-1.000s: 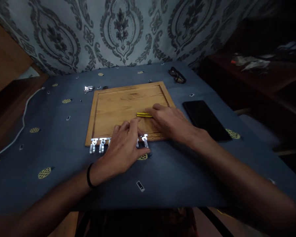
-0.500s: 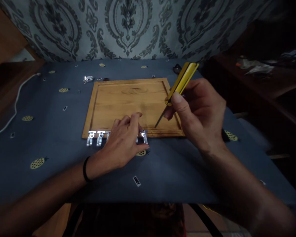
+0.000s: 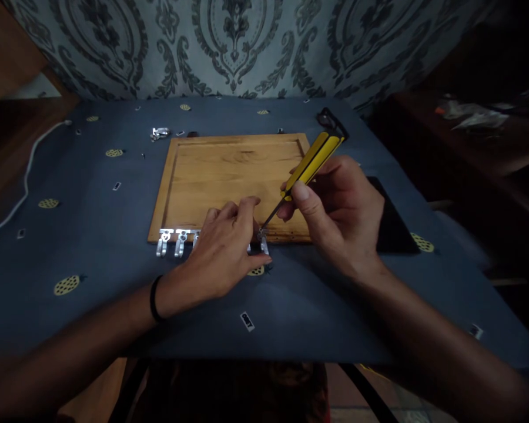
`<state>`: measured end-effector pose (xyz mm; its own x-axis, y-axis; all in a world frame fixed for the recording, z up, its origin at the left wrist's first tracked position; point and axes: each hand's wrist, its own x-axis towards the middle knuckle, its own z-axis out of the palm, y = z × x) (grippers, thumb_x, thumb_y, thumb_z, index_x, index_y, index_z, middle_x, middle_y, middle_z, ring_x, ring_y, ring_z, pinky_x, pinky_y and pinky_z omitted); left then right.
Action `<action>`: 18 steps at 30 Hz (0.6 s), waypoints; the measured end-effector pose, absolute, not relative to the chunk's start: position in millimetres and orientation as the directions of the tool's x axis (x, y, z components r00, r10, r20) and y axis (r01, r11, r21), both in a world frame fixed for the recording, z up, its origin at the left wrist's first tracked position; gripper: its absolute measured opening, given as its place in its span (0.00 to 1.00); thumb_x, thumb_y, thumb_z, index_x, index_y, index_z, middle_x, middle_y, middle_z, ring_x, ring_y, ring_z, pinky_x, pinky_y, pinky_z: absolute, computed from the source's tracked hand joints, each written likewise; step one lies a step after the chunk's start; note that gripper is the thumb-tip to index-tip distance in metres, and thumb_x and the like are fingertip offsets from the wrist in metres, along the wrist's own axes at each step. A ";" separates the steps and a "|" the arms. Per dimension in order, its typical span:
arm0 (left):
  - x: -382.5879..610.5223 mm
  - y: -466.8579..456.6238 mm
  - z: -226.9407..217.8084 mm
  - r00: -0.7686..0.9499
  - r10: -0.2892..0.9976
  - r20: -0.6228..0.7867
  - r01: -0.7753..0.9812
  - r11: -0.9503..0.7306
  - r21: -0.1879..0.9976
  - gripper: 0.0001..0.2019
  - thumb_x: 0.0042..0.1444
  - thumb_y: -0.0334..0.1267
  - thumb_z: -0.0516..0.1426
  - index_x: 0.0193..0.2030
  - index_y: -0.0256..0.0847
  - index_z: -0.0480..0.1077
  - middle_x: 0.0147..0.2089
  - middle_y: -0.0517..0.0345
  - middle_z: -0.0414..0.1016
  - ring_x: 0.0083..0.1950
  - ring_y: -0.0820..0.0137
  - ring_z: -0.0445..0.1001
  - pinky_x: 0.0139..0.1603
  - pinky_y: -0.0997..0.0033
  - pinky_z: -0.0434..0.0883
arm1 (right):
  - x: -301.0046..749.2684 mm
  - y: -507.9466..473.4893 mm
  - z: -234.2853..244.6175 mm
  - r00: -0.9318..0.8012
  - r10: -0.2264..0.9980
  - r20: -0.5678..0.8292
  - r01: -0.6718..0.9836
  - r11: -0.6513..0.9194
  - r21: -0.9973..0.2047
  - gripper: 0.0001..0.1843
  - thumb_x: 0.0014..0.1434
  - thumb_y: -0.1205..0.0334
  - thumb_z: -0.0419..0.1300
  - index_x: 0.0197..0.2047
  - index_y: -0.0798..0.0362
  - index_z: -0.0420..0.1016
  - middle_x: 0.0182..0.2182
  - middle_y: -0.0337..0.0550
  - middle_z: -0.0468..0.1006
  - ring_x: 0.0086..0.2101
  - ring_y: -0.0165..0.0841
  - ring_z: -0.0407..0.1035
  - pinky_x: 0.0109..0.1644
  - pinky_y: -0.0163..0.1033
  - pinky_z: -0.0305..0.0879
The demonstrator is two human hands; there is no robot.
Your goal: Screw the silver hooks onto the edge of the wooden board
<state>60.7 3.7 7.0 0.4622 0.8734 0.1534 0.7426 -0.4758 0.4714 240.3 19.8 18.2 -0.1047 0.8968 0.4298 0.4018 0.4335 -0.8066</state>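
Wooden board (image 3: 233, 182), recessed panel, lies on the blue patterned surface (image 3: 317, 311), a strip of which separates the board's near edge from the front edge. Right hand (image 3: 348, 217) grips a slanted yellow-handled screwdriver (image 3: 311, 164), thin tip at the rightmost shiny hook (image 3: 264, 245). Left hand (image 3: 223, 249) arched over neighbouring hooks (image 3: 181, 244), thumb spread; grip cannot be told.

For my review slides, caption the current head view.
Right hand points a yellow-handled screwdriver at a silver metal hook on a rectangular brown wooden board; left hand across its near edge.
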 end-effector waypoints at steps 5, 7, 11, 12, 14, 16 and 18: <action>61.1 4.2 7.8 0.463 0.874 0.146 0.750 -0.474 0.462 0.40 0.53 0.39 0.72 0.65 0.36 0.54 0.50 0.51 0.79 0.58 0.53 0.74 0.56 0.53 0.67 | 240.1 21.9 15.7 -0.130 0.867 0.482 0.339 0.496 -0.800 0.10 0.70 0.49 0.57 0.43 0.44 0.62 0.30 0.33 0.76 0.27 0.32 0.75 0.35 0.41 0.74; 61.7 4.4 8.8 0.455 0.881 0.131 0.757 -0.460 0.464 0.40 0.52 0.39 0.72 0.65 0.37 0.54 0.51 0.51 0.79 0.58 0.53 0.74 0.57 0.53 0.67 | 239.7 24.3 13.3 -0.122 0.857 0.501 0.263 0.515 -0.816 0.13 0.69 0.47 0.60 0.42 0.44 0.63 0.29 0.32 0.75 0.25 0.30 0.75 0.32 0.38 0.73; 62.2 4.4 10.4 0.448 0.889 0.098 0.769 -0.439 0.465 0.40 0.52 0.40 0.72 0.65 0.37 0.55 0.53 0.48 0.78 0.59 0.52 0.74 0.58 0.52 0.67 | 238.9 28.9 7.5 -0.114 0.841 0.529 0.151 0.541 -0.827 0.14 0.65 0.47 0.64 0.40 0.45 0.66 0.28 0.31 0.74 0.23 0.27 0.74 0.29 0.35 0.71; 62.1 4.2 10.5 0.450 0.888 0.094 0.769 -0.439 0.464 0.40 0.52 0.40 0.72 0.64 0.37 0.55 0.53 0.48 0.78 0.59 0.52 0.73 0.58 0.52 0.67 | 238.9 29.6 6.3 -0.120 0.841 0.527 0.148 0.540 -0.828 0.13 0.66 0.49 0.64 0.41 0.45 0.67 0.27 0.30 0.74 0.24 0.27 0.74 0.29 0.35 0.71; 61.7 3.7 10.3 0.455 0.885 0.099 0.766 -0.446 0.463 0.39 0.53 0.40 0.72 0.64 0.37 0.55 0.53 0.48 0.77 0.59 0.52 0.73 0.58 0.52 0.67 | 239.5 30.5 4.7 -0.129 0.839 0.529 0.155 0.544 -0.824 0.11 0.67 0.50 0.64 0.41 0.45 0.67 0.27 0.30 0.74 0.24 0.28 0.75 0.30 0.35 0.71; 61.2 3.3 9.8 0.461 0.881 0.110 0.761 -0.456 0.462 0.39 0.53 0.40 0.72 0.64 0.36 0.55 0.53 0.48 0.77 0.59 0.52 0.73 0.58 0.53 0.67 | 240.6 30.7 3.9 -0.132 0.835 0.534 0.176 0.550 -0.816 0.10 0.67 0.51 0.63 0.42 0.44 0.67 0.27 0.30 0.75 0.25 0.28 0.75 0.30 0.36 0.72; 60.8 3.3 9.3 0.462 0.879 0.115 0.760 -0.460 0.459 0.39 0.53 0.40 0.72 0.64 0.37 0.55 0.53 0.48 0.78 0.60 0.52 0.73 0.58 0.52 0.66 | 241.8 30.6 3.6 -0.138 0.832 0.537 0.192 0.554 -0.810 0.10 0.67 0.52 0.64 0.42 0.44 0.67 0.26 0.29 0.75 0.24 0.28 0.75 0.31 0.36 0.72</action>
